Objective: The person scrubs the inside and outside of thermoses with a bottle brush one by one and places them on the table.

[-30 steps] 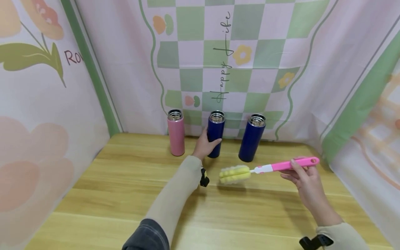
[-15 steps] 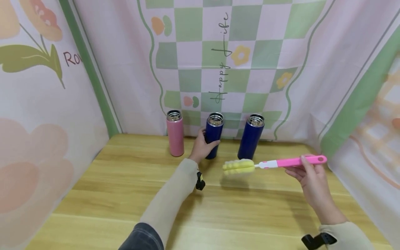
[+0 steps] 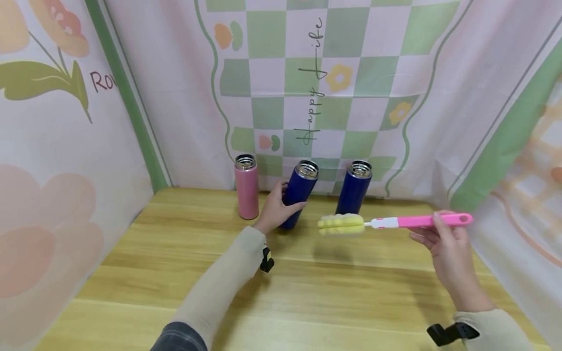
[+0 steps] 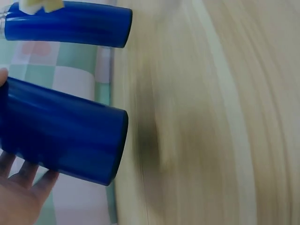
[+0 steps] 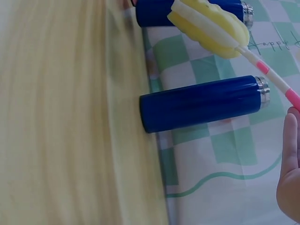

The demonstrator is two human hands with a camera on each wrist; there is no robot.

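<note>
My left hand (image 3: 277, 208) grips a dark blue bottle (image 3: 299, 195), open at the top and tilted to the right. In the left wrist view this bottle (image 4: 61, 131) has its base off the table, with fingers (image 4: 44, 183) along one side. My right hand (image 3: 453, 253) pinches the pink handle of a bottle brush (image 3: 432, 221). Its yellow sponge head (image 3: 341, 224) points left, above the table and in front of a second blue bottle (image 3: 354, 187). That second bottle stands upright, its mouth open.
A pink bottle (image 3: 247, 190) without a lid stands left of my left hand. The wooden table (image 3: 333, 302) ends at a checked cloth (image 3: 303, 73) behind the bottles. More patterned cloth hangs at both sides.
My left hand has lifted the middle blue bottle toward me and tilted it to the right. My right hand has moved the brush to the right and higher.
</note>
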